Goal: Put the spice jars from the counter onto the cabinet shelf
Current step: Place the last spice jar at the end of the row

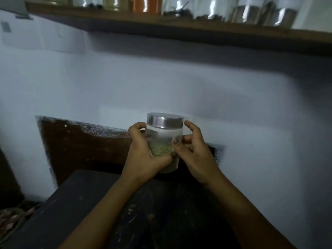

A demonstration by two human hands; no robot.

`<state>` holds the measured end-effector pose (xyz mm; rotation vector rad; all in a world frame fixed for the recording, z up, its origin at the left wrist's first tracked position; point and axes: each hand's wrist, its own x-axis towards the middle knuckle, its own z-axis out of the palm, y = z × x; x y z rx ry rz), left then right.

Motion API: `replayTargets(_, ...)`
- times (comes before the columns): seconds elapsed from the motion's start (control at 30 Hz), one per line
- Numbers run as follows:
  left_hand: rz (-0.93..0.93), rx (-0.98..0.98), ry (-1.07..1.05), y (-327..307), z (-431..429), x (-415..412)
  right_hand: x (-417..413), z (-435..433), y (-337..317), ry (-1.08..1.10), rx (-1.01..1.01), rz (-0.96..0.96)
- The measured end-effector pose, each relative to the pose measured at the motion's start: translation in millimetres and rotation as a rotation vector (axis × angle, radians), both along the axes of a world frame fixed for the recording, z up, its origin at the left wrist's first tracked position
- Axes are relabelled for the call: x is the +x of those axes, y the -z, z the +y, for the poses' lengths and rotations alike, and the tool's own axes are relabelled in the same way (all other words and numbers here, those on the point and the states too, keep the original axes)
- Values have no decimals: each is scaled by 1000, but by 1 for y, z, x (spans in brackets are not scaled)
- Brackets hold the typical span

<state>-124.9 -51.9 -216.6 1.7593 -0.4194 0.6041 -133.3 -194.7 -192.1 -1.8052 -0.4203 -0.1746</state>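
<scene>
- Holding one spice jar (164,141) in mid-air above the far edge of the counter (125,212), well below the cabinet shelf (179,27): we judge this the carry step.
- Left hand (143,157) wraps the glass body, fingers curled round it.
- Right hand (194,155) sets its thumb on the glass; in the blur we cannot tell whether its arched fingers grip.
- Next move calls for a steady upright raise and a free spot among the shelf jars (246,13).
- Jar: clear smooth cylinder, flat metal lid (165,120), pale green seeds inside. Shelf: dark wood plank. Counter: dark, scuffed.
</scene>
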Motion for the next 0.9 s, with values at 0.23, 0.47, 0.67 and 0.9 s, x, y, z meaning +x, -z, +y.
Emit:
replayTargets(0.23, -84, -36, 203, -41, -65, -22, -37, -69, -14, -157, 131, 23)
replayTargets(0.47, -145, 17, 155, -69, -98, -35, -63, -100, -41, -5, 22, -125)
replayTargets(0.67, -145, 52, 336, -89, -114, -53, -74, -110, -46, 129, 35, -183)
replayTargets(0.9, -119, -12, 398, -100, -123, -52, -80, -130, -63, 28, 74, -128)
